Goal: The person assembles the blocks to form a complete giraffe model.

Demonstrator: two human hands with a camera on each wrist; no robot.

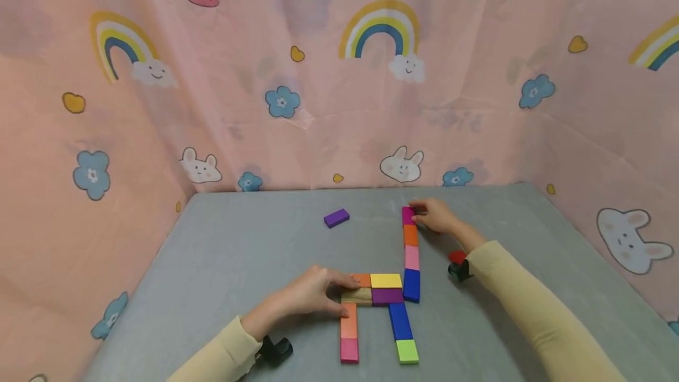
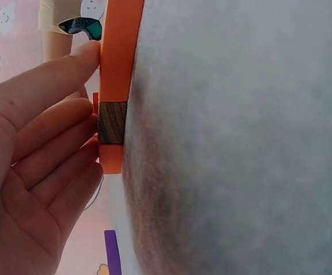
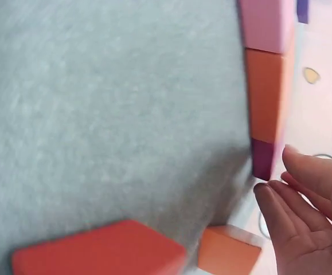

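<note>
Flat coloured blocks form a figure on the table. My left hand lies at its left side, fingertips along the orange block and the wood-grain block, thumb at the lighter orange block below. In the left wrist view its fingers are nearly straight against the block ends. At the far end of a column of blocks, my right hand touches the magenta block, fingertips at its end and thumb at its side. Below it come an orange block, a pink block and a blue block.
A loose purple block lies left of the column. A red block and an orange block lie near the right forearm. Yellow, purple and lime blocks belong to the figure. A pink printed curtain hangs behind.
</note>
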